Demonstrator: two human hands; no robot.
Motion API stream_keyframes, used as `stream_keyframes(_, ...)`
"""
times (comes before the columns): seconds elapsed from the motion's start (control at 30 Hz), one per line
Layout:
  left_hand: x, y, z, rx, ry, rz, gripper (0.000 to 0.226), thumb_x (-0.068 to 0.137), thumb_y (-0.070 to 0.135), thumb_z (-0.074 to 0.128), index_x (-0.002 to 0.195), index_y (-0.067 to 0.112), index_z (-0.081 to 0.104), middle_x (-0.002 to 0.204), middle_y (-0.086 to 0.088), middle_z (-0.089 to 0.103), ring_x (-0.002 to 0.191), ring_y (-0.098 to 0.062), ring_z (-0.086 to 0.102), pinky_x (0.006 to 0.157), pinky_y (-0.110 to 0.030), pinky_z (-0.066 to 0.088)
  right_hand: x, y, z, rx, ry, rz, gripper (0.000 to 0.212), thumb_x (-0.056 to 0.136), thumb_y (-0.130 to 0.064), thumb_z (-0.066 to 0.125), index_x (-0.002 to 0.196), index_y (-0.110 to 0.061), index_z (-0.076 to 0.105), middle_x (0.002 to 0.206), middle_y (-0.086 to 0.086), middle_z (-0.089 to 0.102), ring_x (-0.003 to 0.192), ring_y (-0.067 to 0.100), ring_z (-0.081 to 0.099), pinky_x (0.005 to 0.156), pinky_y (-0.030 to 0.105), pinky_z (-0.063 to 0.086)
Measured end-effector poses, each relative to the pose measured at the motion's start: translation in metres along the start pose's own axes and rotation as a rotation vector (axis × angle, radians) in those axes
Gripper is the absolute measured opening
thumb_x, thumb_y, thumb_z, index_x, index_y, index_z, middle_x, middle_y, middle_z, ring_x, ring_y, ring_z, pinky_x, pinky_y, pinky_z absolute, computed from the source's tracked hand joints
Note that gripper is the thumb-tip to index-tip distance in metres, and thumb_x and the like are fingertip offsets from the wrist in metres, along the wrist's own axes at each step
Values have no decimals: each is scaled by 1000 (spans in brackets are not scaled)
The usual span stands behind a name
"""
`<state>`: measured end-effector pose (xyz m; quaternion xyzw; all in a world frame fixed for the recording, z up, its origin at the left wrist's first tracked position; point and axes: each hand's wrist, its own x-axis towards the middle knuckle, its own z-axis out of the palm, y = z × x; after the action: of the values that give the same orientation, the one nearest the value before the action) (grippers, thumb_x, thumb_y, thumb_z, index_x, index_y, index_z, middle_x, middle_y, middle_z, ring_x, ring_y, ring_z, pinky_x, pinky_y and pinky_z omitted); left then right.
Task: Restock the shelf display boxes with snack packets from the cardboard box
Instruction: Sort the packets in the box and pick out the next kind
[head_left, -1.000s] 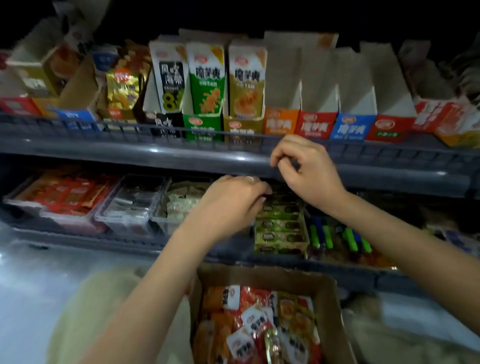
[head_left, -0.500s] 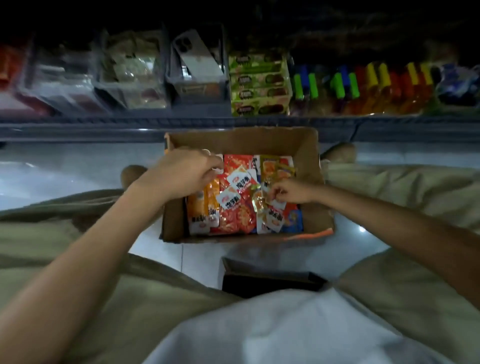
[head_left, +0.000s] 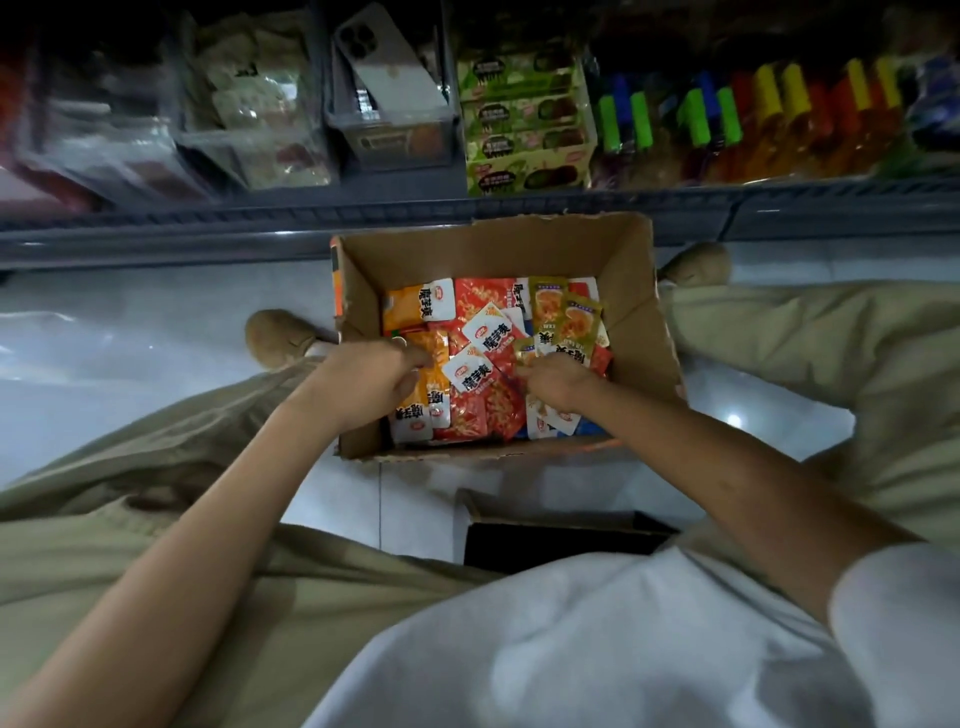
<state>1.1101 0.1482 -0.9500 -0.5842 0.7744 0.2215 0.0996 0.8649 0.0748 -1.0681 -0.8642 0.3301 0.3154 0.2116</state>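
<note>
An open cardboard box (head_left: 641, 332) stands on the floor between my legs. It holds several snack packets: orange ones (head_left: 415, 306) at the left, red ones (head_left: 480, 410) in the middle, gold ones at the right. My left hand (head_left: 371, 382) reaches in at the left side, fingers curled onto an orange packet (head_left: 434, 374). My right hand (head_left: 558, 384) grips a small fan of gold packets (head_left: 569, 322) that stick up above the pile. The shelf display boxes are out of frame.
The low shelf rail (head_left: 467, 218) runs just beyond the box. On it are clear bins (head_left: 249, 140), a phone (head_left: 387, 67) standing in one bin, green cartons (head_left: 524, 137) and coloured tubes (head_left: 753, 114). A small dark box (head_left: 561, 540) lies near my lap.
My hands dropped from the shelf edge into the cardboard box and the view tilted down. Since then the left hand slid onto the orange packets and the right gathered gold ones.
</note>
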Motion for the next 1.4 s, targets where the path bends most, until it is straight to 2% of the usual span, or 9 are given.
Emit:
stream_keyframes(0.2, -9, 4, 9, -121, 49, 6, 32, 97, 18, 47, 127, 20, 57, 123, -5, 62, 108, -22, 60, 86, -30, 46, -12, 16, -29, 145, 187, -15, 36, 94, -6, 38, 126, -19, 46, 96, 9, 57, 79, 23, 60, 59, 31, 48)
stream_keyframes(0.37, -2, 15, 21, -476, 37, -2, 34, 92, 9, 56, 121, 25, 60, 148, -5, 34, 138, -22, 30, 111, -36, 31, -23, 21, -46, 884, 452, 76, 27, 88, 8, 49, 98, -9, 68, 120, 3, 55, 100, 8, 54, 96, 24, 45)
stream_keyframes(0.5, 6, 38, 21, -821, 55, 4, 44, 91, 9, 59, 123, 38, 48, 147, 11, 17, 144, -14, 2, 113, -31, 16, -41, 6, -71, 1572, 191, -45, 26, 90, 8, 48, 100, -9, 66, 110, 1, 65, 83, 8, 68, 82, 22, 55)
stream_keyframes(0.67, 11, 64, 25, -1060, 387, -91, 35, 87, -2, 61, 113, 21, 51, 112, 17, 51, 116, -10, 45, 105, -28, 37, -44, -14, -73, 1780, -24, -246, 29, 92, 8, 44, 113, -3, 61, 100, 12, 67, 85, 13, 68, 86, 26, 54)
stream_keyframes(0.87, 12, 60, 27, -993, 383, -293, 41, 89, -5, 57, 116, 25, 50, 119, 8, 52, 80, 18, 53, 78, -31, 53, -28, 10, -48, 888, 95, 223, 20, 96, -12, 46, 85, -5, 62, 86, 9, 63, 75, 17, 61, 60, 19, 45)
stream_keyframes(0.97, 11, 59, 27, -986, 371, -266, 48, 89, -4, 57, 121, 28, 44, 127, 8, 51, 80, 10, 53, 81, -40, 53, -26, 25, -23, 412, -219, 362, 30, 94, -7, 44, 65, -12, 43, 66, 2, 41, 55, 12, 38, 50, 20, 32)
stream_keyframes(1.13, 10, 58, 29, -952, 355, -280, 50, 90, -4, 56, 124, 30, 43, 122, 11, 49, 74, 5, 50, 79, -45, 53, -23, 30, 1, 251, -387, 388, 31, 91, 3, 43, 65, -11, 34, 68, 3, 36, 55, 12, 31, 50, 22, 29)
stream_keyframes(1.3, 9, 55, 30, -976, 392, -286, 48, 90, -3, 55, 126, 27, 45, 130, 3, 51, 118, -16, 54, 92, -38, 52, -29, 27, 0, 249, -284, 436, 13, 91, 3, 45, 86, -10, 47, 75, 5, 41, 56, 12, 35, 48, 22, 31)
stream_keyframes(1.4, 10, 52, 30, -980, 404, -291, 48, 90, -3, 54, 123, 30, 45, 130, 3, 51, 121, -18, 52, 93, -43, 51, -27, 27, -5, 229, -232, 437, 39, 90, 0, 44, 130, 0, 46, 135, 19, 41, 84, 19, 53, 64, 27, 46)
